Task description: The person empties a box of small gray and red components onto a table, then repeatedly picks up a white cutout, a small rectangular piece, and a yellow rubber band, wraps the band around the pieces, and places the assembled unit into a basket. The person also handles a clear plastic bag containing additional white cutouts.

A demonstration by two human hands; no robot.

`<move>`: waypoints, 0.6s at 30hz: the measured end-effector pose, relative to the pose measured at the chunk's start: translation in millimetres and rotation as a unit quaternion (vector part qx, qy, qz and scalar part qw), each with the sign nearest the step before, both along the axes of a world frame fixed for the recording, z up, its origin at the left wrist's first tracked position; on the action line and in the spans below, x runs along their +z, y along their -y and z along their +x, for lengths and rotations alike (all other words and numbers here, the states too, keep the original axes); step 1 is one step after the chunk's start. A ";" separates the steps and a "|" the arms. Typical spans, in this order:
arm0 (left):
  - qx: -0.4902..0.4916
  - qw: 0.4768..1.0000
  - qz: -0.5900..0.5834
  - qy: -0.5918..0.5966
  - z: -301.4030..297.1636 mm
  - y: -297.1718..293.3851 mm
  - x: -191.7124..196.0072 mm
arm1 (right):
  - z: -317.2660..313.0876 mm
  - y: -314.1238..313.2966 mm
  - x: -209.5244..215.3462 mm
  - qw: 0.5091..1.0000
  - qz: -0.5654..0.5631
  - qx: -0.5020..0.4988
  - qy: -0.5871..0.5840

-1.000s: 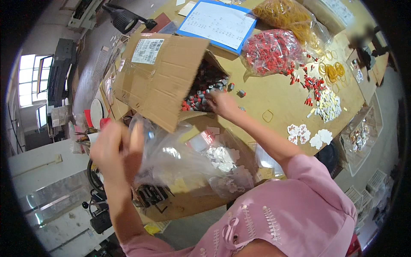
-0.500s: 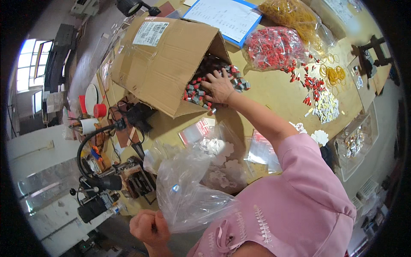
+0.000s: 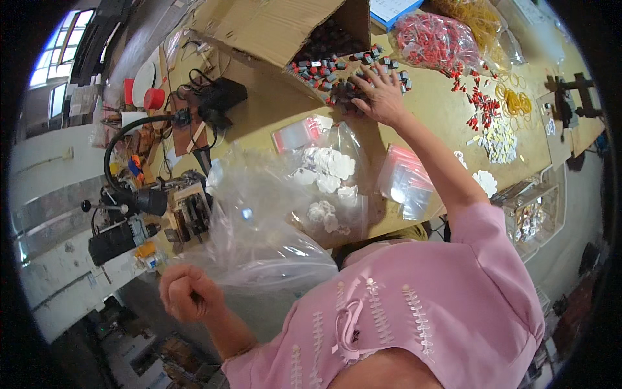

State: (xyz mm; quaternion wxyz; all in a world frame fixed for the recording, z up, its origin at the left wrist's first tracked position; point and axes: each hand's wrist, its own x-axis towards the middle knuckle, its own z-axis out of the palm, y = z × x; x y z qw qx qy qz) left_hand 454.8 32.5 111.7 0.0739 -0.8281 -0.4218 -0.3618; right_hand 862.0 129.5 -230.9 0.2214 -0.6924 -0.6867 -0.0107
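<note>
At the far left I have a red roll point(image 3: 154, 98), with a black lamp point(image 3: 152, 201) nearer me. My left hand point(image 3: 190, 292) is low, just beside the left end of the clear bag point(image 3: 259, 240). Its fingers curl in toward the thumb, but I can't tell whether the tips meet or pinch any plastic. The bag spreads wide and wrinkled in front of me, across the near edge of the table point(image 3: 444, 126). A black block point(image 3: 223, 97) lies beyond it.

Farther right, the box point(image 3: 259, 26) has its open mouth turned to the right, and grey-and-red parts point(image 3: 324, 72) spill out of it onto the table. Nearer me are white cutouts point(image 3: 330, 165), in clear plastic. My right hand point(image 3: 385, 97) rests palm down on the parts, just outside the mouth, fingers spread apart. Nearer me, past the cutouts, lie red-edged pouches point(image 3: 408, 175).

Beyond my right hand sits a bag of red pieces point(image 3: 434, 42). Then come loose red pieces point(image 3: 483, 107), pale tabs point(image 3: 499, 146) and, rightmost of these, yellow bands point(image 3: 516, 102).
</note>
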 end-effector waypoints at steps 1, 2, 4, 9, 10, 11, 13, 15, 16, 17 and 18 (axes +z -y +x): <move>-0.018 0.999 0.046 -0.013 -5.9 2.6 4.5 | -3.4 12.2 12.3 0.999 0.047 -0.002 -0.022; -0.023 0.996 0.079 -0.031 -9.2 3.1 10.9 | -5.0 30.1 25.6 0.998 0.049 -0.007 -0.028; -0.029 0.986 0.149 -0.068 -16.3 1.8 29.1 | -6.9 70.6 56.1 0.997 0.060 -0.016 -0.037; -0.132 0.982 0.071 -0.117 -40.4 -57.5 10.2 | -16.8 179.0 88.2 0.999 -0.006 -0.018 -0.027; -0.105 0.982 0.015 -0.154 -45.9 -74.7 -11.0 | -20.9 198.5 92.3 0.999 -0.021 -0.019 -0.036; -0.097 0.985 -0.084 -0.119 -58.0 -90.3 -43.4 | -25.4 218.9 91.0 0.998 -0.041 -0.026 -0.031; -0.040 0.972 -0.173 -0.156 -104.8 -118.3 -124.9 | -28.8 257.4 83.5 0.994 -0.094 -0.017 -0.046; 0.070 0.914 -0.310 -0.252 -149.4 -133.5 -194.2 | -32.8 296.3 94.6 0.988 -0.153 -0.015 -0.027; 0.130 0.876 -0.370 -0.280 -182.3 -140.6 -230.6 | -33.2 314.5 93.0 0.983 -0.181 -0.018 -0.005; 0.155 0.840 -0.379 -0.357 -150.6 -125.4 -212.9 | -31.8 338.2 93.8 0.980 -0.192 -0.045 -0.007; 0.164 0.861 -0.344 -0.337 -137.1 -111.4 -202.6 | -30.6 356.6 95.1 0.979 -0.195 -0.062 -0.012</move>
